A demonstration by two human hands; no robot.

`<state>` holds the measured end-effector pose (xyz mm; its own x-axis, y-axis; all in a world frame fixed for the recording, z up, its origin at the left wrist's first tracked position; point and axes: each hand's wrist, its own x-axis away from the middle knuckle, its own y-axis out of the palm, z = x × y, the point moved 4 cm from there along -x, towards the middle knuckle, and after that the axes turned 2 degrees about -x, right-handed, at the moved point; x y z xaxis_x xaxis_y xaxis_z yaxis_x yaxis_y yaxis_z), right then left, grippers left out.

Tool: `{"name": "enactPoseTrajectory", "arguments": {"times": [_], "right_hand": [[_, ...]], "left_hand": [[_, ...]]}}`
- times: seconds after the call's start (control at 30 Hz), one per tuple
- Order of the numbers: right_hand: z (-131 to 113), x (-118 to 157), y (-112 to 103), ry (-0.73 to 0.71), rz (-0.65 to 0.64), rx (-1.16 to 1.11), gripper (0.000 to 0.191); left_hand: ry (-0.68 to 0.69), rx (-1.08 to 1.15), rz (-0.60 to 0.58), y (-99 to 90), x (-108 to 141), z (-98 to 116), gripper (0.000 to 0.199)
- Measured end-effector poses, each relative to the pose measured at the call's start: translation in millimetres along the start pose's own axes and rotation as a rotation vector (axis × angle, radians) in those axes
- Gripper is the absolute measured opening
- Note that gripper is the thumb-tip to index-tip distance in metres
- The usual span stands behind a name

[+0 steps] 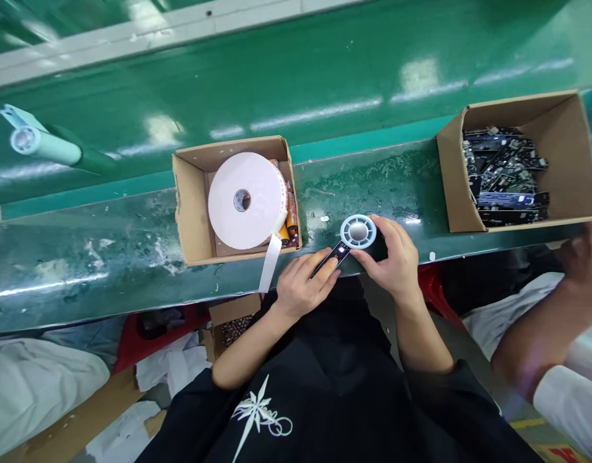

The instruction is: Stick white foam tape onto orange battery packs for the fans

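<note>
A slim black circuit board [338,254] with a bright white spot of light runs up to a pale blue, round fan head [358,231] with spokes and a silvery centre. My left hand [305,283] has its fingers closed over the lower part of the board, near the bench's front edge. On the other side, my right hand [395,254] grips the fan head's rim between thumb and fingers. Whether board and fan head are joined I cannot tell. Left of my hands, a cardboard box [192,209] holds a large white tape roll [228,206], its loose end hanging over the front.
Orange cylindrical batteries [291,212] lie beside the roll. A second carton [455,173] at right contains many black circuit boards [506,170]. A pale green tube-shaped part [49,145] stands at far left. Another person's hand [585,257] is by the right carton.
</note>
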<state>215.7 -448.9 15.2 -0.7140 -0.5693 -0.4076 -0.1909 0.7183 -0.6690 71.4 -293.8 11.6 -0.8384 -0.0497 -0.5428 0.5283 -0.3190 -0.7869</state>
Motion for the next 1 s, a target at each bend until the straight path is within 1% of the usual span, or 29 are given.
{"name": "enactPoseTrajectory", "arguments": {"times": [0.33, 0.43, 0.53, 0.7, 0.87, 1.0], "right_hand": [[1.7, 2.3, 3.5, 0.022, 0.033, 0.038, 0.059], [3.6, 3.3, 5.4, 0.038, 0.034, 0.033, 0.061], [4.1, 3.6, 7.2, 0.06, 0.027, 0.038, 0.062], [1.1, 3.4, 6.9, 0.073, 0.047, 0.033, 0.059], [-2.1, 2.6, 7.4, 0.088, 0.026, 0.042, 0.057], [1.1, 2.6, 7.7, 0.099, 0.022, 0.054, 0.057]], "left_hand": [[0.06, -0.003, 0.098, -0.3, 4.9, -2.8, 0.03], [0.038, 0.021, 0.132, -0.2, 6.3, -3.5, 0.025], [0.019, 0.035, 0.148, 0.1, 6.6, -3.5, 0.028], [0.046, 0.037, 0.103, 0.9, 7.5, -2.3, 0.032], [0.04, 0.04, 0.095, -1.2, 8.3, -2.3, 0.032], [0.026, 0.059, 0.051, 0.2, 9.9, -2.9, 0.034]]}}
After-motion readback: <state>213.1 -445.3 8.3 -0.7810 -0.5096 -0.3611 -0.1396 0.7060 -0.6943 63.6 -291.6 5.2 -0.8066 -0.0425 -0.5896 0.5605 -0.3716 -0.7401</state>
